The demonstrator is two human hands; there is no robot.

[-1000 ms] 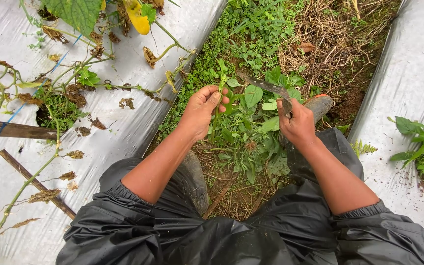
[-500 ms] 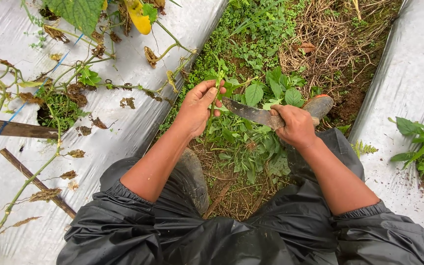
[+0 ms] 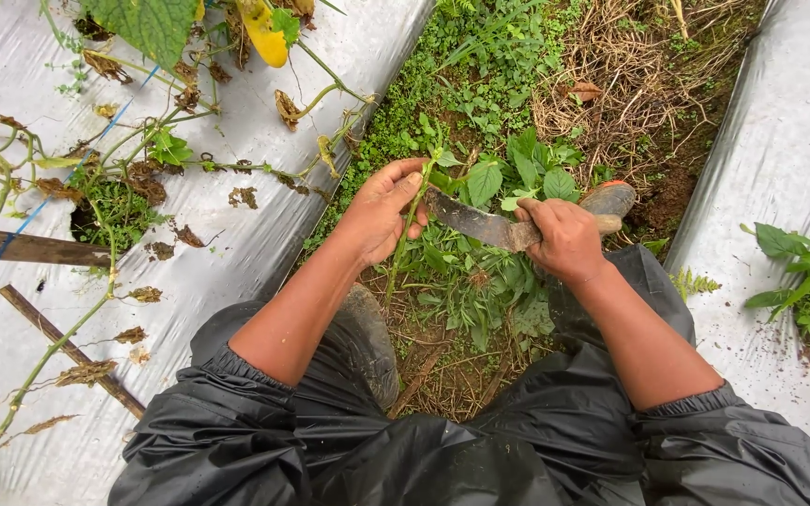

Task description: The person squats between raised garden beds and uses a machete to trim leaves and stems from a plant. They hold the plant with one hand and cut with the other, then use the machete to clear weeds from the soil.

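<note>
while the weed stem (image 3: 407, 234) stands nearly upright in the furrow between 2 sheets of silver plastic (image 3: 264, 234), the left hand (image 3: 382, 211) has its fingers curled tight around the stem's upper part, just below its leafy tip. the right hand (image 3: 564, 239) is closed in a fist on the handle of a curved knife (image 3: 475, 223), whose rusty blade points left and meets the stem beside the left fingers. around them lie green weeds (image 3: 480, 281), dry straw (image 3: 611, 84) and 2 rubber boots (image 3: 367, 342).
</note>
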